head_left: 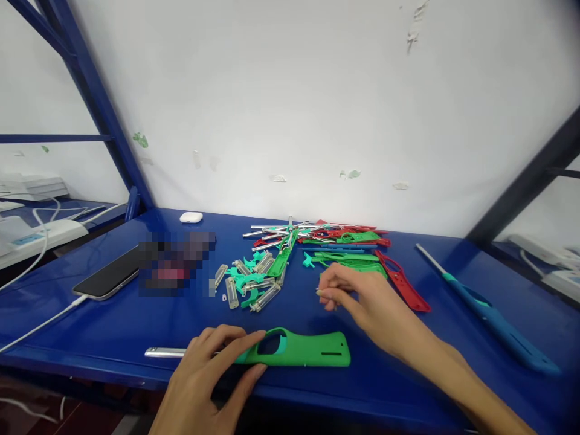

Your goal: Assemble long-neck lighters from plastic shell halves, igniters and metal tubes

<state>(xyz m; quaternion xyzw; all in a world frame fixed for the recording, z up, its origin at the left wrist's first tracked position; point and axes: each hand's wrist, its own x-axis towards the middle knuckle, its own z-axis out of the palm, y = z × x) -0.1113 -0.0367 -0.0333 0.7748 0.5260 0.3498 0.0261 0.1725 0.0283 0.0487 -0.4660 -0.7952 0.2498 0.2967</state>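
Note:
Near the table's front edge lies a green long-necked gas lighter [312, 349], its silver tube pointing left. My left hand [212, 368] grips it around the neck, thumb below and fingers above. My right hand [351, 293] is raised over the table right of centre, thumb and fingertips pinched together; whatever is between them is too small to make out. Just left of it lies a loose pile of clear fuel tanks [266, 297] and teal triggers [249, 281]. Behind it are green handle shells [353, 258] and a red handle shell [403, 284].
A blue lighter [489, 320] lies at the right. Metal lighter tubes [267, 231] are heaped at the back. To the left are a phone [111, 275] with a white cable, a blurred-out patch and a white earbud case [191, 217]. Blue frame posts [99, 90] flank the white wall.

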